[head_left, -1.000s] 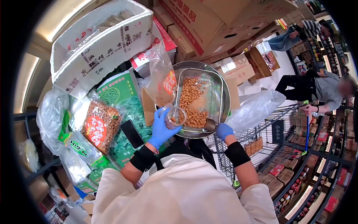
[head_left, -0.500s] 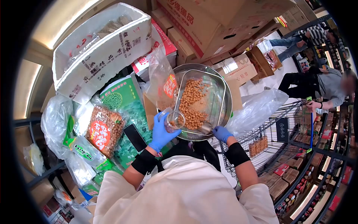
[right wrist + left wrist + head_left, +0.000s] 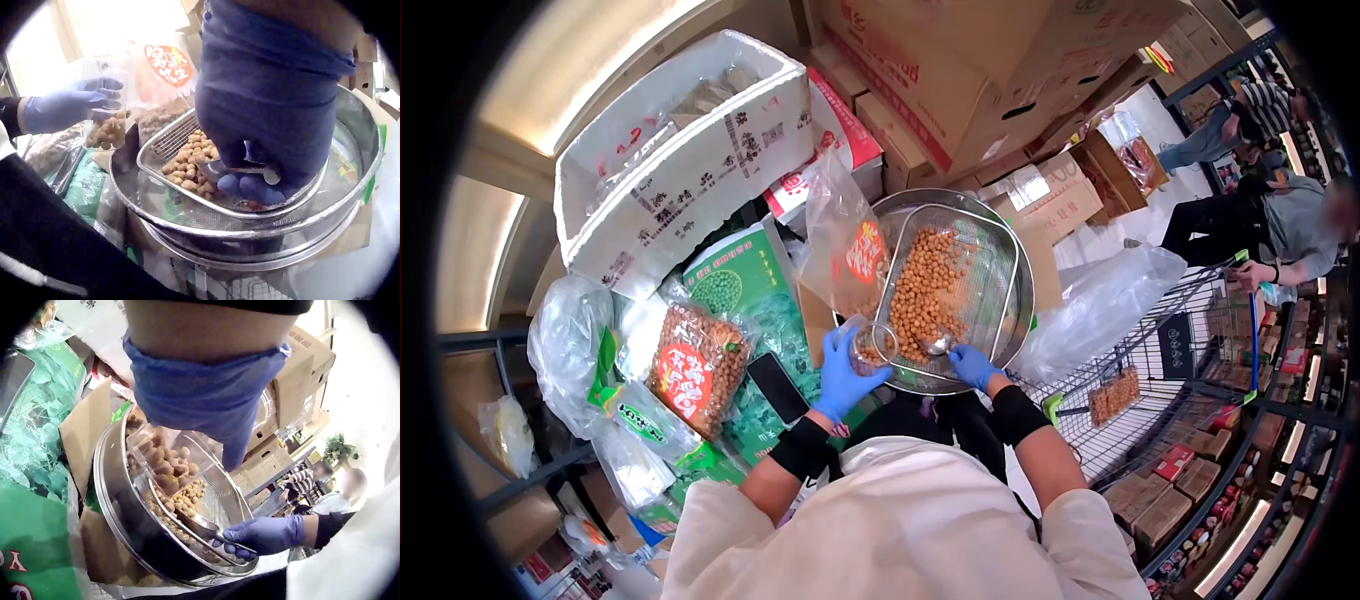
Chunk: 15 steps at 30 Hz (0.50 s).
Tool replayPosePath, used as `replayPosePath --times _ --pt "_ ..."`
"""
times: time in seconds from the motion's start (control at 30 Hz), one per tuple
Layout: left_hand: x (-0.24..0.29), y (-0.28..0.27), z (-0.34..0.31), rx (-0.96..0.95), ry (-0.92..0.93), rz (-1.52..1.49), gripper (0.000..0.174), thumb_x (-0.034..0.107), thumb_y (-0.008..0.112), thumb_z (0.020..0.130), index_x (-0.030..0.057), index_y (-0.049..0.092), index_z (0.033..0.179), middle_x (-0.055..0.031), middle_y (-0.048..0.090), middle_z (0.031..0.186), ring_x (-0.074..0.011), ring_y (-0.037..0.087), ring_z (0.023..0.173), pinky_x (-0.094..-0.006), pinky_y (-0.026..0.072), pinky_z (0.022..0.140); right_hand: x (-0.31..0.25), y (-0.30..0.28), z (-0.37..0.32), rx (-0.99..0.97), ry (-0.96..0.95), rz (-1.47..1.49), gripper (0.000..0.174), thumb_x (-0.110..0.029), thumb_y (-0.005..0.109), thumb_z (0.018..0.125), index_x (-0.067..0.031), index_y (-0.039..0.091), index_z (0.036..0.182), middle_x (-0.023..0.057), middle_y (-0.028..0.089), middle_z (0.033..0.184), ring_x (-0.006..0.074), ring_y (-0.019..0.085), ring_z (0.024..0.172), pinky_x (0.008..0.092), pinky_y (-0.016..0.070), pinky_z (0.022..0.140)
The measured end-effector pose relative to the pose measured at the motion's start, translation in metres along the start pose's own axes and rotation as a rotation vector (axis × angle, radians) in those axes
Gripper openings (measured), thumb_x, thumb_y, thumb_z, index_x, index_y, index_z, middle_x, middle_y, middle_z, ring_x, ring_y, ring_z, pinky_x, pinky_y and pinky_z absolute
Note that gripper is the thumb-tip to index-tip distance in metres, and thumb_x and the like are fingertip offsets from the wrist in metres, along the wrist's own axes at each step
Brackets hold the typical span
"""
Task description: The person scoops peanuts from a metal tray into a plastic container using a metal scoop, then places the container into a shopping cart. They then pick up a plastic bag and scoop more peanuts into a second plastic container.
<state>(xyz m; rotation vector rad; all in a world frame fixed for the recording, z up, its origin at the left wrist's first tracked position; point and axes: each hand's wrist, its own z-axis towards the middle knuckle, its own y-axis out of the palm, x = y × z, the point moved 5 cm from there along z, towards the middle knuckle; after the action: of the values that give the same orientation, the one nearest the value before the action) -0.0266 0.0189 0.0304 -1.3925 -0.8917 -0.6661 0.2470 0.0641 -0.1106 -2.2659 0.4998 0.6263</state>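
My gloved left hand (image 3: pixel 845 378) grips a clear plastic container (image 3: pixel 106 131) by its side, at the near left edge of the tray. Brown coated peanuts (image 3: pixel 167 464) fill the lower part of it. In my gloved right hand (image 3: pixel 975 368) is the handle of a small metal scoop (image 3: pixel 940 343), its bowl among the loose peanuts (image 3: pixel 928 290). These lie in a rectangular wire-mesh tray (image 3: pixel 990 262), mostly on its left side. The tray sits inside a round metal sieve (image 3: pixel 1027 310). My fingers curl round the scoop handle in the right wrist view.
An upright plastic bag of peanuts (image 3: pixel 845 240) leans at the sieve's left. Further left lie a phone (image 3: pixel 777 390), a full peanut bag (image 3: pixel 700 370) and a foam box (image 3: pixel 690 180). Cartons (image 3: pixel 990 80) stand behind. A shopping cart (image 3: pixel 1160 370) and people are at the right.
My right hand has moved left with the scoop, from the tray's near right edge in among the peanuts. The left hand keeps its hold on the container. The head view has shifted slightly.
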Motion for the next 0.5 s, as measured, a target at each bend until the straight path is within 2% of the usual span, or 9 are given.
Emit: replayPosePath --times 0.07,0.13,0.23,0.33,0.47,0.5 --pt "-0.003 0.002 -0.001 0.006 0.006 -0.024 0.085 0.026 0.086 0.059 0.0051 0.045 0.131 -0.0143 0.041 0.13 -0.0319 0.041 0.123 -0.0396 0.0382 0.105 -0.008 0.003 0.007 -0.057 0.039 0.0 0.029 -0.026 0.049 0.091 -0.0027 0.064 0.099 0.0243 0.065 0.096 0.0421 0.062 0.091 0.0469 0.0482 0.081" --pt "-0.011 0.006 -0.004 -0.006 -0.01 -0.018 0.085 0.027 0.086 0.059 0.0054 0.045 0.131 -0.0143 0.042 0.131 -0.032 0.041 0.123 -0.0396 0.038 0.105 -0.018 0.005 0.013 -0.068 0.028 -0.061 0.03 -0.027 0.047 0.091 -0.0036 0.062 0.101 0.0239 0.065 0.099 0.0419 0.061 0.093 0.0473 0.0479 0.083" --pt "-0.014 0.009 -0.006 -0.027 -0.03 0.0 0.085 0.028 0.086 0.059 0.006 0.045 0.131 -0.0145 0.042 0.132 -0.0325 0.041 0.123 -0.0398 0.0376 0.105 -0.019 0.019 0.032 -0.065 0.001 0.04 0.031 -0.028 0.047 0.093 -0.0023 0.06 0.102 0.0243 0.063 0.105 0.0422 0.059 0.098 0.0468 0.0469 0.085" --pt "-0.016 0.012 -0.009 -0.049 -0.05 0.024 0.086 0.029 0.086 0.059 0.0063 0.045 0.131 -0.015 0.042 0.132 -0.0328 0.04 0.124 -0.0404 0.0375 0.105 -0.037 0.021 0.035 0.021 -0.006 0.051 0.032 -0.029 0.046 0.093 -0.0013 0.059 0.102 0.025 0.063 0.104 0.0429 0.059 0.098 0.0477 0.0464 0.085" --pt "-0.019 0.016 -0.009 -0.054 -0.034 0.033 0.086 0.03 0.086 0.059 0.0063 0.044 0.13 -0.0155 0.042 0.13 -0.033 0.039 0.124 -0.0411 0.0376 0.105 -0.013 0.04 0.05 0.047 0.037 0.21 0.032 -0.03 0.047 0.093 -0.0015 0.059 0.103 0.0253 0.063 0.1 0.0433 0.059 0.094 0.0472 0.0466 0.083" --pt "-0.019 0.016 -0.008 -0.055 -0.031 0.033 0.086 0.03 0.086 0.059 0.0063 0.044 0.13 -0.0155 0.042 0.13 -0.033 0.039 0.124 -0.0411 0.0376 0.105 -0.012 0.039 0.048 0.052 0.014 0.247 0.031 -0.029 0.047 0.094 -0.0013 0.059 0.104 0.0244 0.063 0.098 0.0412 0.06 0.091 0.0454 0.0473 0.081"
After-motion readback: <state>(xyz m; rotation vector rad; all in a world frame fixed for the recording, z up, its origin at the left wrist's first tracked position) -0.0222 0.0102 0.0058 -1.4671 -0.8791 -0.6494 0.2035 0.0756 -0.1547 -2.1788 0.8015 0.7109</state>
